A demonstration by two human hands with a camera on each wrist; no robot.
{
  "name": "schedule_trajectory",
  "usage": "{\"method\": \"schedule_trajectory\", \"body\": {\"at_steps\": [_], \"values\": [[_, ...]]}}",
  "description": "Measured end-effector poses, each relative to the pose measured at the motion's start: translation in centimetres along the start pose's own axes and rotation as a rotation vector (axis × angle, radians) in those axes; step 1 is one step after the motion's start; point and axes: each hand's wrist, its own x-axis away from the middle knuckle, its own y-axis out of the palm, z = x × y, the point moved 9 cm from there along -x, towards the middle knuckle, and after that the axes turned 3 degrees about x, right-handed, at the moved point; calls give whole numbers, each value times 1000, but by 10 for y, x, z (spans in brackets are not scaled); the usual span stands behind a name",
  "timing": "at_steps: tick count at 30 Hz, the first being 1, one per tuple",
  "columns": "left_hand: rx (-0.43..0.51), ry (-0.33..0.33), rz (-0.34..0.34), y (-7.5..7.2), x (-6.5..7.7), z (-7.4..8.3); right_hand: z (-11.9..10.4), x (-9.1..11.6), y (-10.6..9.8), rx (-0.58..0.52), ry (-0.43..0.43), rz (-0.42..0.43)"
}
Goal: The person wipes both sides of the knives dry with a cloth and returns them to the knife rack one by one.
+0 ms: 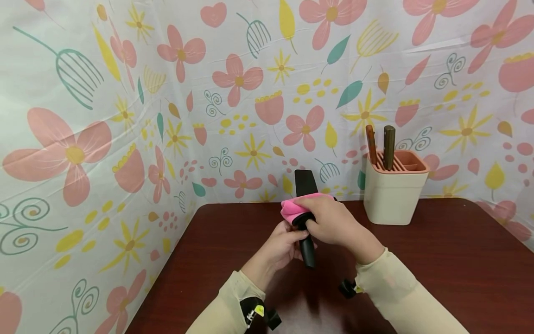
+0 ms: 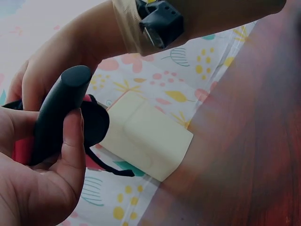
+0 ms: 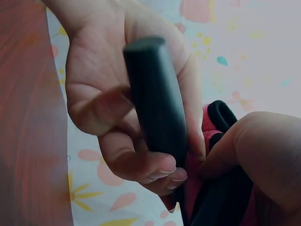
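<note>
Pink cloth [image 1: 288, 211] in right hand [image 1: 331, 220], left hand [image 1: 280, 247] curls round black handle [image 1: 308, 255].

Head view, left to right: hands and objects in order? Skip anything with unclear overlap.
Left hand → black handle → right hand → cream holder.

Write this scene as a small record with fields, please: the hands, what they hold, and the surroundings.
Left hand: grips black handle
Right hand: holds black-trimmed pink cloth
Blade: flat, black, extends beyond pink cloth
Holder: cream, orange-topped, two handles sticking up
Table: dark reddish-brown
Backdrop: flower-patterned, behind table
</note>
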Motion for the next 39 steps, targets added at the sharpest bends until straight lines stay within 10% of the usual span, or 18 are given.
{"method": "schedule_trajectory", "body": {"at_steps": [39], "values": [[-61, -99, -24, 1, 0, -9, 20, 44, -8, -335, -3, -97]]}}
